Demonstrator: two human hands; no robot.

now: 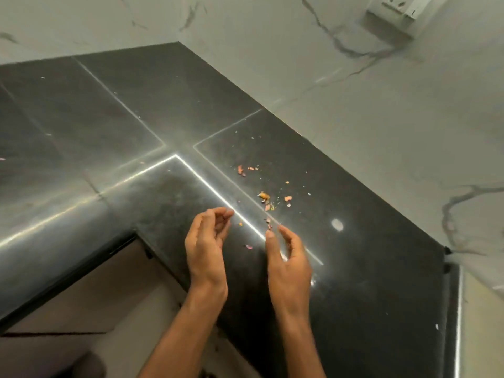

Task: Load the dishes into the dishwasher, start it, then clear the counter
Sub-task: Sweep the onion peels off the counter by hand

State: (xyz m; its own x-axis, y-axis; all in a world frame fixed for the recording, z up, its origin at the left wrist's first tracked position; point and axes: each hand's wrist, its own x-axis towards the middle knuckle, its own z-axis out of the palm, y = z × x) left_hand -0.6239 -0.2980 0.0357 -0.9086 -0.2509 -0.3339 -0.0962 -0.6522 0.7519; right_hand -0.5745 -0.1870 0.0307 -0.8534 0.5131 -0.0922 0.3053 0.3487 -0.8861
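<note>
I see a dark stone worktop (114, 105) that turns a corner, with white veined wall tiles (354, 105) along its far and right sides. The inner corner of its rounded front edge (207, 184) sits near the middle of my view, and both of my hands hang just off that edge on the right-hand run.

My left hand (207, 241) is raised on its side, palm turned toward the right, fingers loosely curled and holding nothing that I can make out. My right hand (289, 263) faces it, thumb and fingers slightly bent with a narrow gap between them. A small scrap sits right at the thumb tip, but I cannot tell whether it is pinched or only lying on the stone behind. The two hands stand apart.

The food scraps (264, 199), small orange and pinkish bits, lie scattered on the right-hand run, from just beyond the front edge out toward the wall side. The nearest ones are just ahead of my right fingertips, and a pink crumb (248, 247) lies between the hands on the rounded edge.

The left run of the worktop shows only a few pale specks. A white wall socket (395, 12) is mounted high at the far right. Below the edge at lower left is a pale cabinet front (90, 290).
</note>
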